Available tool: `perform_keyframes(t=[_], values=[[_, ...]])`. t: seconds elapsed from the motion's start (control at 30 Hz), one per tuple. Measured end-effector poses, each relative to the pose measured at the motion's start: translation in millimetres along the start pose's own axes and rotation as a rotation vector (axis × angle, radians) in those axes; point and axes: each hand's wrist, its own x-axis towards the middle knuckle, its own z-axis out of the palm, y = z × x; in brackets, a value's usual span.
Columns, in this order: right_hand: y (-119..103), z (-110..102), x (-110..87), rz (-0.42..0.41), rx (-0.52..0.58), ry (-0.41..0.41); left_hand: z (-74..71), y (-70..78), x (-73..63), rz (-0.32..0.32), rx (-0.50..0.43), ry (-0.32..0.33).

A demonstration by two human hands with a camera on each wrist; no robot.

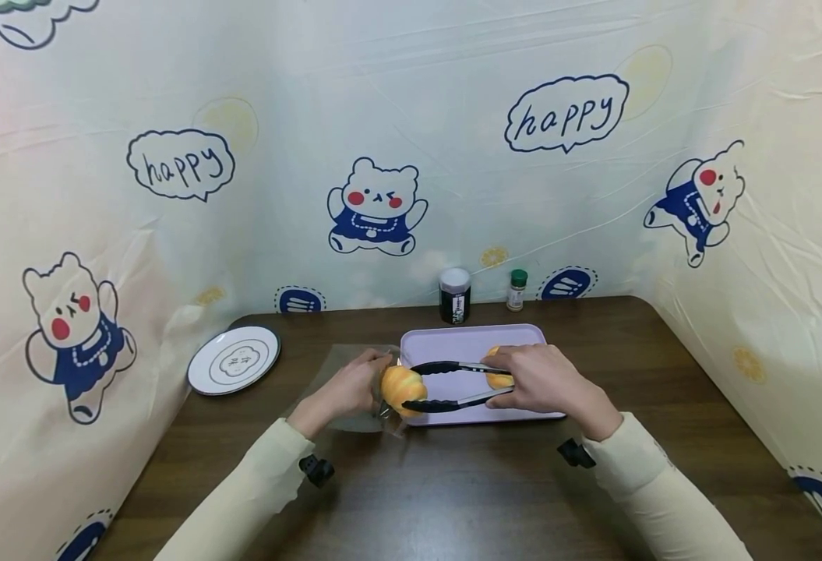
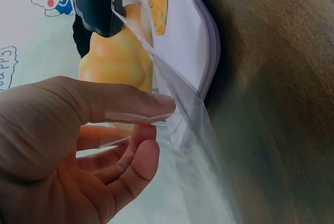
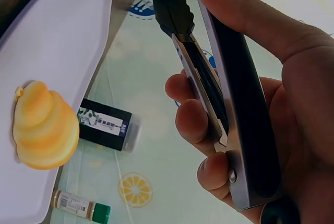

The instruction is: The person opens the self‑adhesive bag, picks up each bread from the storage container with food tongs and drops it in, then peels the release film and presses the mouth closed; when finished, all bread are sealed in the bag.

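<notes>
My left hand [image 1: 343, 389] pinches the edge of a clear plastic bag [image 2: 201, 140] between thumb and fingers. Black-tipped metal tongs [image 3: 242, 93] are gripped in my right hand [image 1: 547, 382]. Between their tips is a golden, ridged bread roll [image 1: 400, 386], held up at the bag's mouth beside my left fingers. How far the roll sits inside the bag, I cannot tell. A second bread roll [image 3: 44, 127] lies on the lavender tray [image 1: 467, 336]; in the head view, my right hand and the tongs partly cover it.
Behind the tray stand a dark jar with a pale lid [image 1: 455, 296] and a small green-capped shaker bottle [image 1: 516, 291]. A white plate with a dark rim [image 1: 203, 382] lies at the table's back left. A printed cloth [image 1: 277, 195] hangs around the brown table [image 1: 439, 499].
</notes>
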Motion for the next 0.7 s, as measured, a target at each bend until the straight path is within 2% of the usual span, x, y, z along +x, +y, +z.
perform_keyframes(t=[0.33,0.5,0.7], values=[[-3.3,-2.2,2.6,0.033,-0.014,-0.034,-3.8,2.4,1.5,-0.026,0.081,0.01],[-7.1,-0.5,4.8,0.012,-0.032,-0.025,-2.3,2.7,1.3,-0.011,0.071,-0.02],[-10.5,0.5,7.1,0.009,-0.03,-0.025,-0.9,2.4,-0.3,0.004,0.031,-0.024]])
